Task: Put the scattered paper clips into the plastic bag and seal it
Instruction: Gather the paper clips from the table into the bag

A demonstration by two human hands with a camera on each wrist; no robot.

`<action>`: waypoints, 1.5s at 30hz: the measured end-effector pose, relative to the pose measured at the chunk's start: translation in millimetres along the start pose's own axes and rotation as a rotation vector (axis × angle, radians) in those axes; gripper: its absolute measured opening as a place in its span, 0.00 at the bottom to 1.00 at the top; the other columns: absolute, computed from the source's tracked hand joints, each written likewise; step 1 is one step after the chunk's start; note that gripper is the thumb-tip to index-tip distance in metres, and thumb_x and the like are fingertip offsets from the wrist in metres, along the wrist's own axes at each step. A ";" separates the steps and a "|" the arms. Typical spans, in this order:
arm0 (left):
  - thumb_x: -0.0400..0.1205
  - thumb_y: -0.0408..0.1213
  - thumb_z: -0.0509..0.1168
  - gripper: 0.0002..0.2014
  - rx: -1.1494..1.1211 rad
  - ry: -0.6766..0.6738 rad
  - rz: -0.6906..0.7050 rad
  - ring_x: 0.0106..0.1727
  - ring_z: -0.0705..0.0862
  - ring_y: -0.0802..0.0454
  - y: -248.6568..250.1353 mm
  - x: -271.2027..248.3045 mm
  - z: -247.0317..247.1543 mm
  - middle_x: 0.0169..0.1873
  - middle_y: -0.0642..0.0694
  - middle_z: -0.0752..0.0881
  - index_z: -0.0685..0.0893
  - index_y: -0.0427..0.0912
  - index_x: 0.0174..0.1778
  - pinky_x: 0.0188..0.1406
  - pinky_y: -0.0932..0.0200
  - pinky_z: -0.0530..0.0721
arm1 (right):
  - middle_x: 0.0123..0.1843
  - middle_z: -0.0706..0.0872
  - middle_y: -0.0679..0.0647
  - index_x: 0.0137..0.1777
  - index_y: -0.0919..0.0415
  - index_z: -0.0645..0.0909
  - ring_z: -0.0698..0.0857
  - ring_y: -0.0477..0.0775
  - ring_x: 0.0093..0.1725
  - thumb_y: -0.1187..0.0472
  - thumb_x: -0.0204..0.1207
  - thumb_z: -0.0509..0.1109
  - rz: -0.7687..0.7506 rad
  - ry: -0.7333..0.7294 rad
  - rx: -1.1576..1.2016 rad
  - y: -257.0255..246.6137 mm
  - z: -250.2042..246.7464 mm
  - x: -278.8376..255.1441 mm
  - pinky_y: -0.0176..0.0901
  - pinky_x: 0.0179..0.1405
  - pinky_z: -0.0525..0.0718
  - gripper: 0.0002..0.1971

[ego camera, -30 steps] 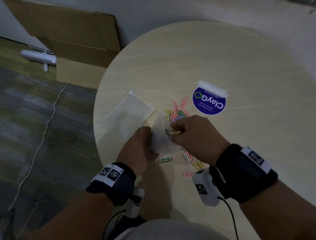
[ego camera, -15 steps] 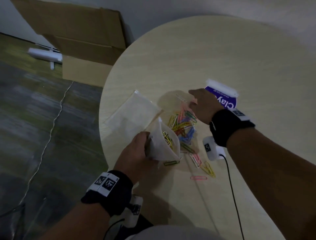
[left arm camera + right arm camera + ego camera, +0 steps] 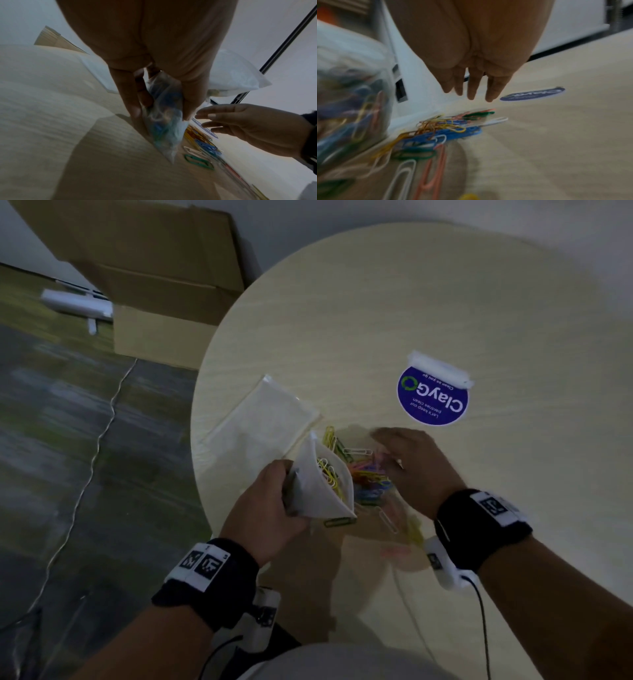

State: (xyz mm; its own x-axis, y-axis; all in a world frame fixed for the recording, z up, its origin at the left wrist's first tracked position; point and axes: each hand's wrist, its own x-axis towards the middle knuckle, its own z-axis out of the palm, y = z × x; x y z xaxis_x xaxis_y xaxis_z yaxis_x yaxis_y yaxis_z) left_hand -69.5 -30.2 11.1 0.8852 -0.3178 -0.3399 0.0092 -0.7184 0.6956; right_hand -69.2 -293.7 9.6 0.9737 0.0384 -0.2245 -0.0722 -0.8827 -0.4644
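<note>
Two hands work at the frame centre: the left hand (image 3: 270, 501) pinches the plastic bag (image 3: 325, 487); only the right wrist view shows the right hand's fingers (image 3: 471, 88) straight above the paper clips (image 3: 447, 129) on the tabletop (image 3: 445, 302).

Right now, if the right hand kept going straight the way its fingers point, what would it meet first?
Probably the clear plastic bag that the left hand grips: the right hand has straight fingers aimed at it above the pile of coloured paper clips. Depth is unclear, so it could brush the pile first.
</note>
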 end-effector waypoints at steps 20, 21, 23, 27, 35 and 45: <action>0.66 0.41 0.80 0.34 0.045 0.045 0.005 0.60 0.85 0.46 4.2 -4.4 1.3 0.62 0.51 0.82 0.72 0.56 0.65 0.53 0.44 0.86 | 0.49 0.86 0.60 0.57 0.57 0.86 0.83 0.65 0.51 0.59 0.79 0.65 0.057 -0.054 -0.127 -15.8 0.1 -22.2 0.49 0.47 0.78 0.12; 0.66 0.41 0.81 0.34 0.051 0.049 0.003 0.59 0.85 0.46 4.6 -4.3 1.8 0.62 0.51 0.82 0.72 0.55 0.65 0.53 0.45 0.86 | 0.50 0.88 0.59 0.57 0.56 0.87 0.84 0.64 0.52 0.58 0.80 0.65 0.076 -0.046 -0.089 -16.9 -6.6 -24.1 0.49 0.50 0.79 0.12; 0.66 0.41 0.81 0.35 0.062 0.051 -0.001 0.60 0.84 0.46 4.8 -3.7 3.1 0.63 0.51 0.82 0.72 0.55 0.66 0.53 0.45 0.86 | 0.53 0.91 0.56 0.56 0.55 0.88 0.86 0.61 0.54 0.58 0.79 0.68 0.109 0.007 -0.019 -21.4 -21.9 -28.0 0.49 0.55 0.82 0.11; 0.66 0.42 0.82 0.36 0.055 0.051 -0.005 0.62 0.84 0.48 7.4 -1.2 6.0 0.64 0.52 0.81 0.71 0.57 0.66 0.57 0.46 0.86 | 0.45 0.91 0.45 0.54 0.53 0.90 0.86 0.43 0.42 0.59 0.76 0.72 0.173 0.104 0.214 -39.4 -59.5 -36.7 0.38 0.53 0.82 0.09; 0.68 0.40 0.79 0.29 0.065 0.077 0.049 0.57 0.85 0.44 16.2 -0.9 10.6 0.58 0.51 0.83 0.74 0.52 0.63 0.50 0.57 0.79 | 0.43 0.91 0.45 0.51 0.51 0.90 0.86 0.41 0.41 0.57 0.74 0.72 0.072 -0.040 0.206 -87.0 -73.4 -32.5 0.36 0.47 0.82 0.08; 0.68 0.37 0.79 0.25 0.000 0.086 0.082 0.49 0.83 0.51 17.4 0.8 13.8 0.49 0.55 0.80 0.77 0.49 0.58 0.45 0.61 0.77 | 0.53 0.90 0.57 0.55 0.59 0.85 0.86 0.61 0.56 0.58 0.74 0.69 -0.020 -0.048 0.075 -104.3 -55.4 -20.5 0.51 0.55 0.80 0.12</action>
State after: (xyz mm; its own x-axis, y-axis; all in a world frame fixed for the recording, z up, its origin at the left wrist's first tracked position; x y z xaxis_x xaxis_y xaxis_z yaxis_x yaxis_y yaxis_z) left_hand -75.0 -51.5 14.2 0.9197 -0.3210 -0.2259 -0.0652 -0.6924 0.7186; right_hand -69.7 -228.3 110.2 0.9637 0.0797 -0.2549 -0.0709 -0.8438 -0.5319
